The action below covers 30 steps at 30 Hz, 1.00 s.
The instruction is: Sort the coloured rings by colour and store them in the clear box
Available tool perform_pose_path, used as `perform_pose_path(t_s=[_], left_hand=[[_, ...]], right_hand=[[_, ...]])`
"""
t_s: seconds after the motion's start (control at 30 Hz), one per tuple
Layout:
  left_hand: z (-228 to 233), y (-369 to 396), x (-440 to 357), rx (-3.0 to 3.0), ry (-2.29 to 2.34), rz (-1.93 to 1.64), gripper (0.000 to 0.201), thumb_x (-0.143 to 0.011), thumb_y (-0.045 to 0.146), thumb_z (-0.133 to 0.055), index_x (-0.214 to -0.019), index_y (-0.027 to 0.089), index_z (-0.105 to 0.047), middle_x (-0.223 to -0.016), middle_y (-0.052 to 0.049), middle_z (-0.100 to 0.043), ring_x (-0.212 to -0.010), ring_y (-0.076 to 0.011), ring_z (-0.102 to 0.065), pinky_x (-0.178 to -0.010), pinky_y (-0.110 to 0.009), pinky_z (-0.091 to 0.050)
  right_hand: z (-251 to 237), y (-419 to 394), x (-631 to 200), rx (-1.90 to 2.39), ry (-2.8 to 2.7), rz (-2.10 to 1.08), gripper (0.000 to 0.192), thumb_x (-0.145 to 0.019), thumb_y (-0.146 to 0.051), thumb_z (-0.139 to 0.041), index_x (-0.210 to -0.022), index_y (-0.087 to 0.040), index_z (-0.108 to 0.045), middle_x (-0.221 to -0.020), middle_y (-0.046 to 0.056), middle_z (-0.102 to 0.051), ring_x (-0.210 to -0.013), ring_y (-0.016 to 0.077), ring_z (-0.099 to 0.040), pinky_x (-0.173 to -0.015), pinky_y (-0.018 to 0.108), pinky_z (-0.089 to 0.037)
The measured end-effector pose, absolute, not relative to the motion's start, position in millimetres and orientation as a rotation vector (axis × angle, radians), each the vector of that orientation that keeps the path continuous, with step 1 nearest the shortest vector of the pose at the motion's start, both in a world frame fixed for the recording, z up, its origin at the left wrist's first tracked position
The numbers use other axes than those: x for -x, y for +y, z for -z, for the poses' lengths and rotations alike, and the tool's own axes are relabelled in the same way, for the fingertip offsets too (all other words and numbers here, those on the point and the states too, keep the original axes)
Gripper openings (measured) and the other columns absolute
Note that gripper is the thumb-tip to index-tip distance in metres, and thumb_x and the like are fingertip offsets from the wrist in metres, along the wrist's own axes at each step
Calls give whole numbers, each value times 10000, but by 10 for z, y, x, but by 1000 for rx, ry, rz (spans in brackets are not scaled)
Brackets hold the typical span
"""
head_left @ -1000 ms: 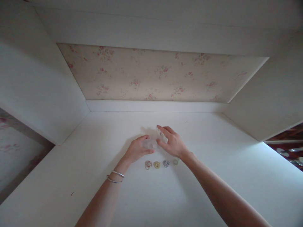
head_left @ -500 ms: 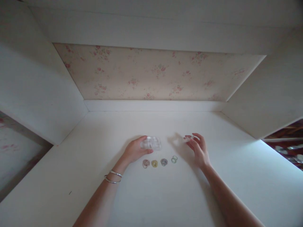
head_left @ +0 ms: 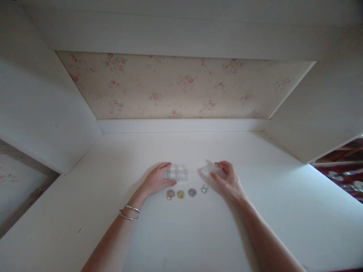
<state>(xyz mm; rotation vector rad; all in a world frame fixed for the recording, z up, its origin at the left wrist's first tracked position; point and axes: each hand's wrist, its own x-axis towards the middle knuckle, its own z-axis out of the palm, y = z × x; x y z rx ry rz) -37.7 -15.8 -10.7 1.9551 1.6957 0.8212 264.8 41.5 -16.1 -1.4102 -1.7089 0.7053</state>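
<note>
Nearest, four small rings (head_left: 186, 193) are laid in a row on the white table (head_left: 181, 234). Just beyond, a clear box (head_left: 177, 172) is clasped by the left hand (head_left: 156, 180); its lid (transparent) (head_left: 209, 170) is pinched by the right hand (head_left: 228, 180).

Single head-worn view, looked forward and down over white desk (head_left: 181, 234) toward floral back wall (head_left: 181, 88), both forearms reaching out mid-frame, hands fairly far from lens
</note>
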Motion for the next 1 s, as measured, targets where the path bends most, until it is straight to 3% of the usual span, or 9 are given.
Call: perform_pose_path(t_s=[0.33,0.53,0.67,0.8,1.0], left_hand=[[113,-188,369,-1921,1694,-810,706,-584,507,-737,-1203,205,-584,-1310,-95,-509,-1169,-288,-489,-1004,-379,-378],[109,-258,380,-1849,1720,-890,610,-736,543,-603,-1222,178,-551,-1296,-111,-491,-1098,-241,-520,-923,-355,-430],[38,-381,409,-1699,1844,-1026,440,-845,495,-469,-1092,165,-623,-1066,-88,-584,-821,-165,-577,-758,-291,-470],[-50,-586,428,-1745,1902,-1023,345,-872,427,-430,-842,172,-661,-782,-34,-598,-733,-159,-548,-679,-264,-432],[-163,-801,312,-1860,1723,-793,273,-854,398,-486,-863,206,-680,-784,-22,-590,-669,-132,-522,-624,-241,-409]], right_hand=[[200,451,-2643,1501,-1989,-495,529,-700,-374,-587,-1197,-217,-496,-1140,96,-568,-1060,251,-532,-902,383,-419],[163,415,-2618,1568,-2021,-434,507,-715,-350,-553,-1201,-213,-510,-1141,105,-557,-1075,247,-526,-905,359,-429],[163,422,-2604,1593,-2034,-388,506,-706,-337,-544,-1196,-211,-516,-1109,98,-578,-1125,257,-487,-922,364,-419],[171,432,-2583,1599,-2069,-355,498,-697,-330,-539,-1182,-217,-528,-1095,87,-594,-1154,264,-451,-937,377,-406],[157,437,-2598,1498,-2040,-426,482,-694,-309,-540,-1172,-250,-533,-1175,75,-579,-1166,288,-428,-956,429,-377]])
